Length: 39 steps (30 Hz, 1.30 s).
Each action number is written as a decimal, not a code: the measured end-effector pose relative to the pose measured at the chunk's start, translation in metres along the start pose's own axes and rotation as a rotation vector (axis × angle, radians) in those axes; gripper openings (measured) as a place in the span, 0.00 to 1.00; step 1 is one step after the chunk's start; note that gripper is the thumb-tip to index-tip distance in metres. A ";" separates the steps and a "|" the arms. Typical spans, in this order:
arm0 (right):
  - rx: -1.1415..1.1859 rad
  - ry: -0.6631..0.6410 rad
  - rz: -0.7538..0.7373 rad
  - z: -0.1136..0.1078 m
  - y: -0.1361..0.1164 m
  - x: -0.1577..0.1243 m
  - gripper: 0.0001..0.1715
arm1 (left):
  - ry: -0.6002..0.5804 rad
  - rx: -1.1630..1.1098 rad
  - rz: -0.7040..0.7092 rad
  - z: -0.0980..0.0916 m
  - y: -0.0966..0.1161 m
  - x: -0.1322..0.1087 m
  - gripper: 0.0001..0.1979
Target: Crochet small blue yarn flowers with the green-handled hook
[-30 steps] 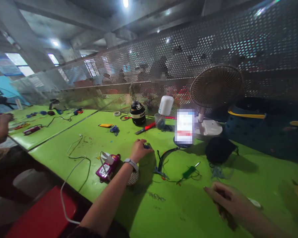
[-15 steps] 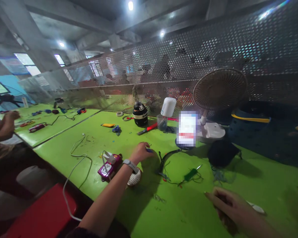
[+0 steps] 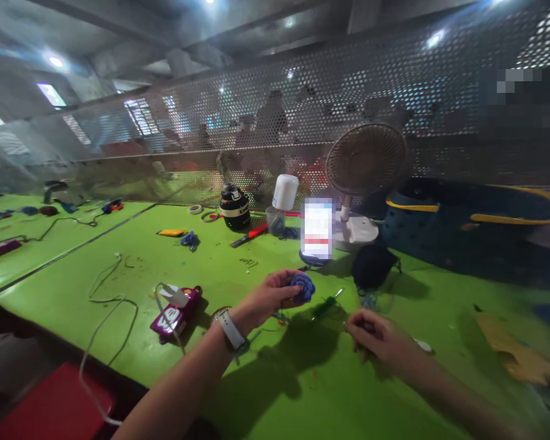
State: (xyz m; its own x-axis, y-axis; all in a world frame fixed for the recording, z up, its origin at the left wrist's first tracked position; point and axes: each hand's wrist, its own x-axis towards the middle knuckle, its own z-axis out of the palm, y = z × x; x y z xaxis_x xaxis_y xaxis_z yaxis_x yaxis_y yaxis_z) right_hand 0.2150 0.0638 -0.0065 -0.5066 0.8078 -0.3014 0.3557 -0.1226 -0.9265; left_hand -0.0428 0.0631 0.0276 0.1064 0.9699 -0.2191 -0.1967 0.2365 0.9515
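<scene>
My left hand (image 3: 282, 293), with a white watch at its wrist, pinches a small blue rolled yarn piece (image 3: 303, 287) above the table. It looks like a crocheted rosette. Closer to me on the right, my right hand (image 3: 369, 335) has its thumb and forefinger pressed together; a tiny tip shows there, too small to name. Between the hands lies a green-handled tool (image 3: 326, 307) with a thin metal shaft. Behind it a lit phone (image 3: 316, 229), blurred out, stands on a dark round base. A dark pouch or ball (image 3: 373, 267) sits beyond my right hand.
On the green table (image 3: 132, 256) are a purple power strip (image 3: 176, 315) with a white cable, a yellow cutter (image 3: 171, 233), a black jar (image 3: 235, 208), a white bottle (image 3: 285, 192) and a fan (image 3: 365, 162). A dark blue basket (image 3: 440, 235) stands right, before a perforated metal screen (image 3: 174, 134).
My left hand has lifted the blue yarn piece off the table and brought it right, towards my right hand. My right hand has moved up and left. The view has turned right.
</scene>
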 end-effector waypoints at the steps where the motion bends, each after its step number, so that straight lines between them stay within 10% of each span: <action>1: 0.009 -0.002 -0.026 0.000 -0.003 0.002 0.24 | -0.020 -0.070 -0.021 0.006 -0.004 -0.001 0.12; 9: -0.070 0.030 -0.223 0.011 -0.028 0.021 0.17 | -0.176 -0.116 -0.091 0.039 -0.011 -0.017 0.14; 21: -0.285 0.173 -0.296 0.014 -0.036 0.012 0.13 | -0.098 0.113 0.008 0.045 -0.017 -0.019 0.13; 32: -0.188 0.123 -0.232 0.015 -0.038 0.009 0.14 | -0.054 0.135 -0.027 0.032 -0.034 -0.010 0.21; 39: -0.076 0.141 -0.105 -0.020 -0.055 0.000 0.14 | 0.046 0.331 0.026 -0.023 -0.001 -0.001 0.22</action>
State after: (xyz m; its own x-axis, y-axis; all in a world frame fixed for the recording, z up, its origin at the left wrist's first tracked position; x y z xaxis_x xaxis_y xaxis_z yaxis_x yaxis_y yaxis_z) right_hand 0.2118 0.0819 0.0488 -0.4314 0.8871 -0.1641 0.3678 0.0069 -0.9299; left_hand -0.0654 0.0635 0.0223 0.0597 0.9787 -0.1964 0.1298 0.1875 0.9737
